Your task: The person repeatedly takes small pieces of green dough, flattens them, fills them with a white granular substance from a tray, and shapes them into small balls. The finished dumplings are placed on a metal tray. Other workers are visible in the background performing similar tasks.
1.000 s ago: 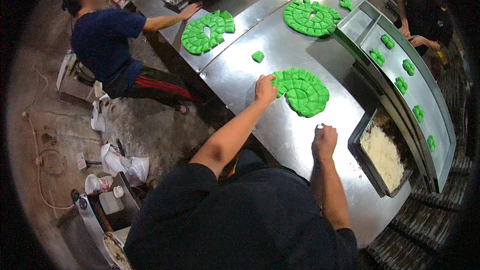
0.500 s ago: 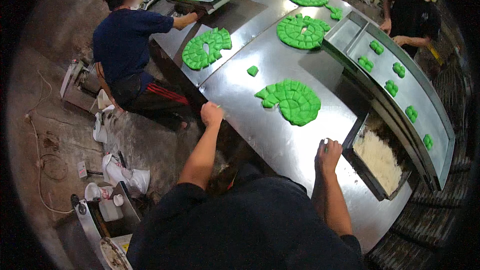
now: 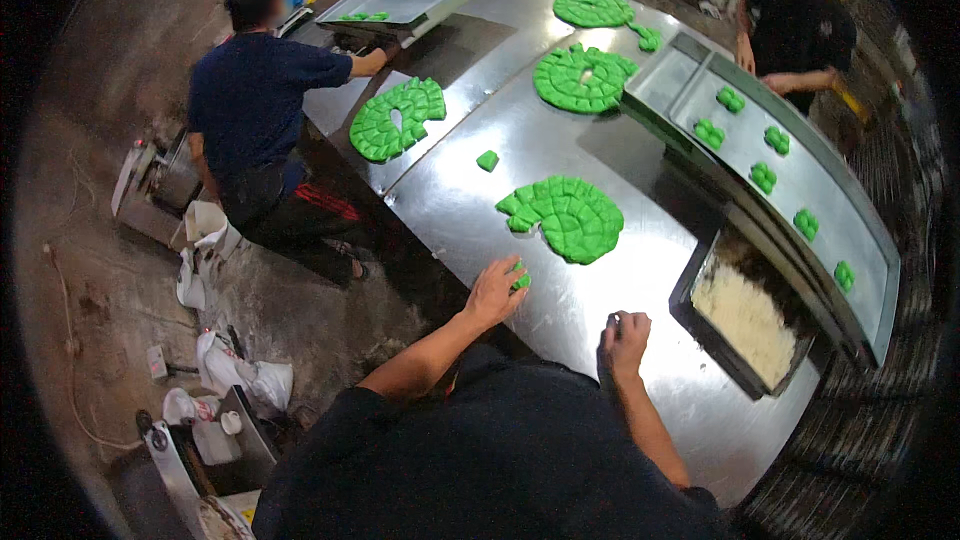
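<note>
My left hand (image 3: 493, 294) is over the near edge of the steel table (image 3: 560, 315), fingers curved against a small green dough piece (image 3: 520, 281) that shows past the fingertips. My right hand (image 3: 628, 340) is lower right of it, above the steel top, with its fingers curled closed. A small pale and dark spot shows at those fingertips; what it is, I cannot make out. Ahead of both hands lies a round, partly open slab of cut green dough (image 3: 570, 220). A single loose green dough chunk (image 3: 487, 160) sits farther off.
More green dough rounds (image 3: 585, 78) lie farther along the table. At the right, a long metal tray (image 3: 870, 270) holds several green dough clusters, beside a dark bin of pale crumbly stuff (image 3: 745, 315). A co-worker (image 3: 265, 90) reaches in from the left, another person (image 3: 800, 40) stands at the far right.
My left hand has moved right and inward over the table, with green dough now showing at its fingers. My right hand has shifted slightly left and down in the picture, still closed. The view has turned a little.
</note>
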`<action>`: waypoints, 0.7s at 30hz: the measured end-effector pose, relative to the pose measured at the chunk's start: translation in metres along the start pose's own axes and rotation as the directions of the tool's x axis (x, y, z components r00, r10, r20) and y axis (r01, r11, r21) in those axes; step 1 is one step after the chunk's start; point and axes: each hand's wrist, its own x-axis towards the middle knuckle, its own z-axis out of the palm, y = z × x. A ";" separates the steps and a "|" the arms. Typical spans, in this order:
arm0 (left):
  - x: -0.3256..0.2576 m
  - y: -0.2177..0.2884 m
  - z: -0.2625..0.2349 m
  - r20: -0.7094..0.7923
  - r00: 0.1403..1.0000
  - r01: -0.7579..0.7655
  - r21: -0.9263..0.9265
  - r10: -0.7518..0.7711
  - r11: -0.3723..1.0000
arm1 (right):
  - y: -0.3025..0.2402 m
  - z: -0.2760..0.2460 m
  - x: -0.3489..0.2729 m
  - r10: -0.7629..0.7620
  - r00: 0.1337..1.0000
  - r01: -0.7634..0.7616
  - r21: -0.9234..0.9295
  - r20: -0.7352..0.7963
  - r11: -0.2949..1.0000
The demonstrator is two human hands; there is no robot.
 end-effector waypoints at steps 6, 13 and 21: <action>-0.001 0.006 0.004 0.135 0.989 0.082 -0.152 -0.061 0.985 | -0.020 -0.007 0.054 0.090 0.996 -0.091 -0.095 -0.024 0.991; 0.004 0.014 0.006 0.095 0.995 -0.011 -0.102 0.021 0.995 | -0.032 0.006 0.005 0.139 0.988 -0.139 -0.017 0.062 0.990; -0.003 -0.006 0.005 0.156 0.987 -0.023 -0.156 0.048 0.987 | -0.038 -0.030 -0.021 0.189 0.971 -0.197 -0.039 -0.145 0.980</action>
